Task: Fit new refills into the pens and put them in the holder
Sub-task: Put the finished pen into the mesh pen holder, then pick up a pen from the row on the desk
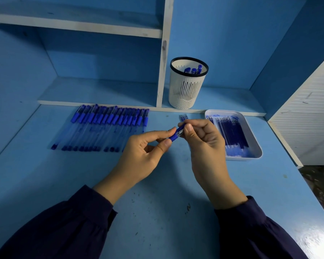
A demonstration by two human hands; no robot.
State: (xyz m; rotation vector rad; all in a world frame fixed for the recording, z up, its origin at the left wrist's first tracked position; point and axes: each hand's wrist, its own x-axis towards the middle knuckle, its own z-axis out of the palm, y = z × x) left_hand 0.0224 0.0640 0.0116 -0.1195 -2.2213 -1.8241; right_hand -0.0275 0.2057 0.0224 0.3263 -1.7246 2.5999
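Above the middle of the blue desk, both hands hold one blue pen (pixel 176 134). My left hand (pixel 148 154) pinches its blue lower end between thumb and fingers. My right hand (pixel 202 139) grips the clear upper part with thumb and curled fingers, hiding most of the barrel. A row of several capped blue pens (pixel 108 126) lies on the desk to the left. A white tray (pixel 254 146) with several blue refills (pixel 232 133) sits to the right. The white slotted holder (pixel 187 86) stands on the low shelf behind, with a few blue pens (pixel 194 70) in it.
A few small blue pieces (pixel 183 116) lie on the desk just behind my right hand. A white shelf divider (pixel 163 58) rises left of the holder. A white ribbed panel (pixel 310 118) borders the desk on the right.
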